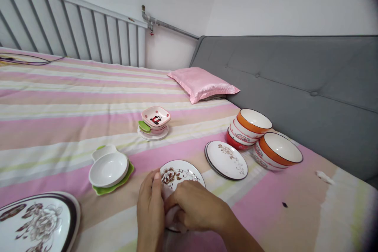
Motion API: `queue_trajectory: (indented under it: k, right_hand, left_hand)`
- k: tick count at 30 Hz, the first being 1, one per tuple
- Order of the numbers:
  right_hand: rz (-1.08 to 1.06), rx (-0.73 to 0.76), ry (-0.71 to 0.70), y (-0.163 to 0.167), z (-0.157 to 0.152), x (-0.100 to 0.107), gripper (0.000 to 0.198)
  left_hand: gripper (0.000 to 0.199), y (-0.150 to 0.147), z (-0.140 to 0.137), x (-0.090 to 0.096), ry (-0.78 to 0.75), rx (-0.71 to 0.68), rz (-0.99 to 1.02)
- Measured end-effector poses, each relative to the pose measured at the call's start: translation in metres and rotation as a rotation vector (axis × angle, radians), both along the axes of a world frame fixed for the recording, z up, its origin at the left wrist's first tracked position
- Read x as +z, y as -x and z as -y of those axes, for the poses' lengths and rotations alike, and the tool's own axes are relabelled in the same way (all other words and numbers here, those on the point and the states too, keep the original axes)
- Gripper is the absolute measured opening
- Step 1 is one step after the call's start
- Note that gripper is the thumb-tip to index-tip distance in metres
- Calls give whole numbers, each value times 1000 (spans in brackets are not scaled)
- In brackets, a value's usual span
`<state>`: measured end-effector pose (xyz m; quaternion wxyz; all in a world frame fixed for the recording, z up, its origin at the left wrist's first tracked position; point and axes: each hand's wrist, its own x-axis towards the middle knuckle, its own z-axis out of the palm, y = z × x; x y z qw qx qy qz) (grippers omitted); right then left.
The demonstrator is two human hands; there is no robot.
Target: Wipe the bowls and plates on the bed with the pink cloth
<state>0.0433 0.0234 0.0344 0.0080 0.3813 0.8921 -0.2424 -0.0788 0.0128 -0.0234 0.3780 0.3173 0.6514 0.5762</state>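
Observation:
A round white plate (186,170) with brown flowers and a dark rim is in front of me, tilted slightly. My left hand (151,204) grips its left edge, thumb up along the rim. Over the plate's near part, my right hand (196,206) is closed with bent fingers around a thin whitish cloth or tissue (171,216), pressed against the plate. Both hands hide the plate's lower left portion. Just right of them lies a small stack of similar flowered plates (233,161).
White-and-orange bowls (280,151) are stacked at right. Left of my hands sit white and green dishes (109,170) and large flowered plates (44,220). A pink square bowl (156,117) tops small dishes farther back. A pink pillow (203,82) lies by the grey headboard (283,67).

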Motion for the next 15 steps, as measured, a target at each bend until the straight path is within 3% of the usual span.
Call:
queue_trajectory:
  k: [3, 7, 15]
  right_hand:
    - [71, -42, 72, -10, 2, 6, 40]
    - [160, -144, 68, -24, 1, 11, 41]
    - [284, -589, -50, -24, -17, 12, 41]
  left_hand:
    - [49, 0, 0, -2, 10, -40, 37]
    - [48, 1, 0, -4, 3, -52, 37]
    - [48, 0, 2, 0, 29, -55, 8]
